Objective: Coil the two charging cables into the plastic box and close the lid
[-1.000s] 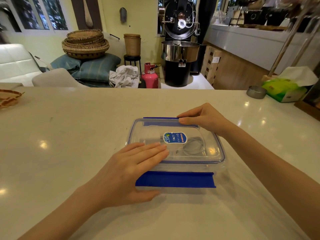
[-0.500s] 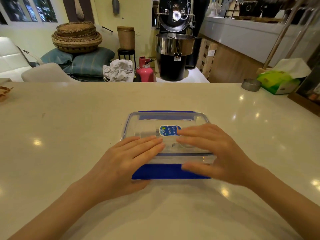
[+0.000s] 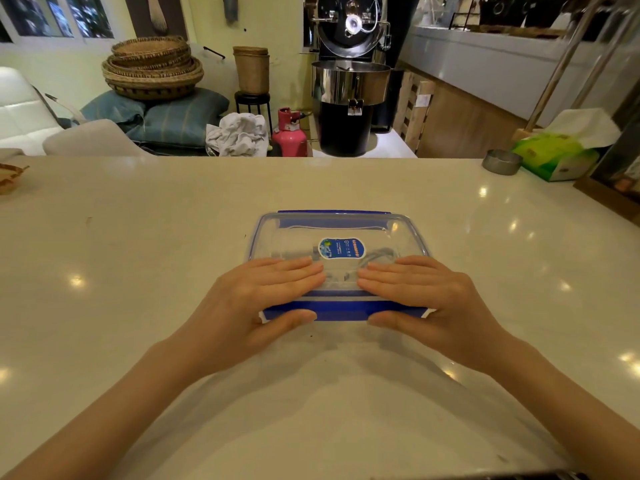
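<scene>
Left hand (image 3: 256, 299) and right hand (image 3: 426, 299) grip the near edge of the plastic box (image 3: 337, 268) symmetrically. On each hand the four fingers lie flat and close together on top of the clear lid (image 3: 346, 230), fingertips pointing inward toward one another with a small gap between them. Each thumb presses against the front of the blue near latch (image 3: 341, 310), so that lid edge and latch are pinched between fingers above and thumb below. The lid sits on the box; a blue far latch (image 3: 332, 213) runs along the opposite edge. An oval blue label (image 3: 342, 248) is stuck to the lid's centre, just beyond the fingertips. Through the clear plastic, grey loops of the charging cables (image 3: 377, 254) show faintly inside the box; how many cannot be told. The box rests at the middle of a pale glossy table (image 3: 138, 271). Near the far right table edge stand a small metal dish (image 3: 502, 162) and, just beside it, a green tissue box (image 3: 557, 154).
</scene>
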Available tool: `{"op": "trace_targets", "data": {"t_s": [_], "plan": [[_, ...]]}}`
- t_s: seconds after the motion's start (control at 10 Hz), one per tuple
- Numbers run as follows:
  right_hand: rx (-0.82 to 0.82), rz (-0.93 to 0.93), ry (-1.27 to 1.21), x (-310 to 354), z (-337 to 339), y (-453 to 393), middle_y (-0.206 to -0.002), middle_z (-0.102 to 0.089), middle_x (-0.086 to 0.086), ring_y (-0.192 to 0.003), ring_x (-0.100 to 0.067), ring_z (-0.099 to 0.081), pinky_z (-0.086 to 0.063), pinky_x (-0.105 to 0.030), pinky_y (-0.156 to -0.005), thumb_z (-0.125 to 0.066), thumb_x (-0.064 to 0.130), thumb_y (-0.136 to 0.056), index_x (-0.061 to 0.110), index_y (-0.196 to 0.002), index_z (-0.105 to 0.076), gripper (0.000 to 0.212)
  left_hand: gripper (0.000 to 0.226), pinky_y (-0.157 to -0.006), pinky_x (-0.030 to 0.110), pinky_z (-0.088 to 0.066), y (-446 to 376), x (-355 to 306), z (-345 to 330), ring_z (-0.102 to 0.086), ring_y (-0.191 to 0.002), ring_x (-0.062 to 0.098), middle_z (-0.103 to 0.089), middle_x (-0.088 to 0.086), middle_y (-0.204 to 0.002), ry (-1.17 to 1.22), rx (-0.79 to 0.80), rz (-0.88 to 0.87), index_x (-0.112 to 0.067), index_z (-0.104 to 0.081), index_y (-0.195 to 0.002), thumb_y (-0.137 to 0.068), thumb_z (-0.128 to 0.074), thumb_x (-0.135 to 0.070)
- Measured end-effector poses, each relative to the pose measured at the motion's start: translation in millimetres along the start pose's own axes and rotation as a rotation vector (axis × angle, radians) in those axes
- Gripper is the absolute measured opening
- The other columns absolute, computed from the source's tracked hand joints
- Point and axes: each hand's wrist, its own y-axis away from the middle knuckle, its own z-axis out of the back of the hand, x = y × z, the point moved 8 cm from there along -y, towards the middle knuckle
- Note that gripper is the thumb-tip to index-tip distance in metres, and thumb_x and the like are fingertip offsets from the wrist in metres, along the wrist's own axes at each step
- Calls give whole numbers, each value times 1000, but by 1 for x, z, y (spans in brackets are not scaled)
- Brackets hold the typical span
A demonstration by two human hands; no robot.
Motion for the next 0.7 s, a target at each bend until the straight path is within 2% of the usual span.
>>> {"op": "trace_targets", "data": {"t_s": [0.1, 0.2, 0.3, 0.5, 0.6, 0.7], "plan": [[-9, -7, -47, 0, 0, -1, -113, -62, 6, -112, -4, -55, -43, -27, -96, -63, 35, -78, 15, -111, -62, 39, 43, -99, 28, -41, 0, -1, 0, -50, -119, 4, -58, -7, -123, 22, -18, 15, -14, -59, -119, -83, -53, -37], [-54, -9, -78, 0, 1, -1, -110, -64, 4, -110, -5, -56, -44, -25, -95, -68, 29, -76, 13, -108, -64, 36, 40, -97, 29, -42, -1, -1, 3, -54, -116, 7, -62, -4, -118, 49, -50, 34, -12, -63, -114, -83, -53, -34], [-66, -10, -82, 0, 1, -1, -109, -64, 3, -109, -6, -57, -45, -26, -95, -67, 24, -74, 11, -106, -65, 35, 39, -97, 27, -42, -1, -2, 4, -54, -116, 7, -62, -4, -117, 59, -59, 33, -11, -63, -114, -82, -54, -32], [-21, -56, -96, -2, 4, -5, -104, -70, 3, -102, -8, -62, -52, -31, -86, -68, 27, -74, 13, -103, -68, 33, 40, -93, 28, -47, -5, -4, 8, -58, -111, 10, -69, 0, -111, 61, -58, 51, -11, -66, -109, -80, -56, -36], [-22, -93, -136, -2, 7, -13, -102, -70, 2, -97, -7, -62, -52, -26, -82, -64, 25, -78, 14, -103, -67, 27, 40, -84, 16, -49, -14, -2, 14, -60, -103, 2, -68, -7, -107, 132, -56, 91, -14, -67, -107, -80, -55, -40], [-113, -178, -312, 0, 27, -25, -108, -64, 6, -104, -3, -56, -51, -14, -76, -56, 31, -83, 24, -108, -59, 26, 38, -80, 7, -45, -32, 3, 29, -54, -105, -2, -61, -14, -110, 209, -99, 175, -18, -64, -113, -82, -54, -38]]}}
